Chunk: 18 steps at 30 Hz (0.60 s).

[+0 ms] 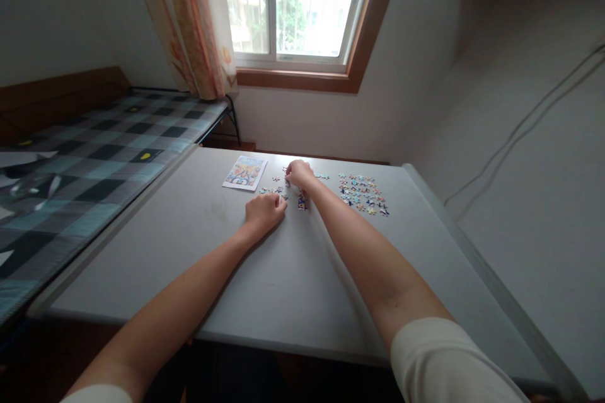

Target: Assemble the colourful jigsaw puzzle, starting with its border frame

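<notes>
My left hand [265, 211] rests on the white table with its fingers curled, beside small puzzle pieces [271, 190]; what its fingertips hold, if anything, is too small to tell. Farther forward, my right hand [299, 174] reaches over more pieces, fingers bent down and pinched together near a piece at their tips. A joined dark blue and yellow section [302, 203] lies just below my right wrist. To the right, several loose puzzle pieces [362, 192] are spread in rough rows. A colourful picture sheet [245, 173] lies flat to the left of the pieces.
The white table [293, 289] stretches under both forearms. A bed with a checked cover [155, 132] stands along its left side. Behind are a window [307, 6] and a patterned curtain [191, 19]. A cable [513, 132] hangs on the right wall.
</notes>
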### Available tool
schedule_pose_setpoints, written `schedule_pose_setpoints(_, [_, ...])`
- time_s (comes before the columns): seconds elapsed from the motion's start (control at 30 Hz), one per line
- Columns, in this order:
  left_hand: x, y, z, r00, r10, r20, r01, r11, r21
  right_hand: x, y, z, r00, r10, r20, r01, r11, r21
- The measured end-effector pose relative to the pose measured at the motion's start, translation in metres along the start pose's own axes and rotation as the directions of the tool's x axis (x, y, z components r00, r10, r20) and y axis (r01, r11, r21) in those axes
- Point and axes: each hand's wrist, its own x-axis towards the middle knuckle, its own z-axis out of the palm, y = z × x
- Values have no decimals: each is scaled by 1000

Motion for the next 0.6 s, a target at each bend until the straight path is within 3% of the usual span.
schedule_pose_setpoints(0.13, [-1, 2, -3, 1000, -21, 23, 21, 1000, 15, -3, 1, -1, 996, -66, -55, 71, 992, 104])
schedule_pose_setpoints(0.3, [-1, 2, -1, 999, 34, 22, -34, 999, -2, -17, 14, -17, 968, -117, -220, 183, 934, 308])
schedule_pose_setpoints(0.47, [-2, 3, 0, 998, 60, 23, -60, 998, -1, -42, 47, -31, 956, 26, -293, 125, 866, 485])
schedule_pose_setpoints(0.6, [-2, 2, 0, 997, 80, 5, -80, 997, -12, -65, 69, -28, 940, 127, -317, 98, 790, 605])
